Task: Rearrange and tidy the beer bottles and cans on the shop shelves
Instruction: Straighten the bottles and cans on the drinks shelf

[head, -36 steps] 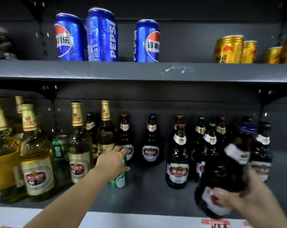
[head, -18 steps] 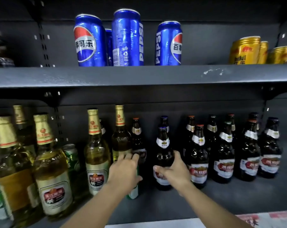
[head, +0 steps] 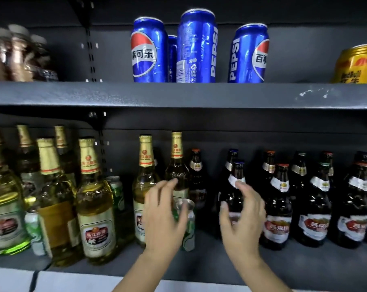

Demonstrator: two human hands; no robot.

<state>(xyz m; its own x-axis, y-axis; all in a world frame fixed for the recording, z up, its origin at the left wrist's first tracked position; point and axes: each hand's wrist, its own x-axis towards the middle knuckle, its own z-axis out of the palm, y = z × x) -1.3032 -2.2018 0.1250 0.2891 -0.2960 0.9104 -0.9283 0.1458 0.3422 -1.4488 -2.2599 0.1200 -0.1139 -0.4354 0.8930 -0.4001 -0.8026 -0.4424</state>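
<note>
On the lower shelf (head: 199,268) my left hand (head: 163,218) hovers with fingers spread just in front of a green beer can (head: 188,226), which stands upright by itself. My right hand (head: 241,220) is loosely spread in front of a dark brown bottle with a blue cap (head: 234,186); thumb and fingers flank the bottle without closing on it. To the right of that bottle stands a group of dark brown bottles (head: 279,207) with red labels. To the left stand pale gold-foiled beer bottles (head: 94,207), two of them right behind my left hand.
More green cans (head: 117,192) sit among the pale bottles at the left. The upper shelf (head: 178,94) carries blue Pepsi cans (head: 197,47), a gold can (head: 357,66) at the right and blurred jars (head: 18,53) at the left. A white price strip (head: 73,283) runs along the shelf front.
The right hand brought a dark bottle from the lower right and stood it left of the dark group, then loosened its hold. The left hand has lifted its fingers off the green can.
</note>
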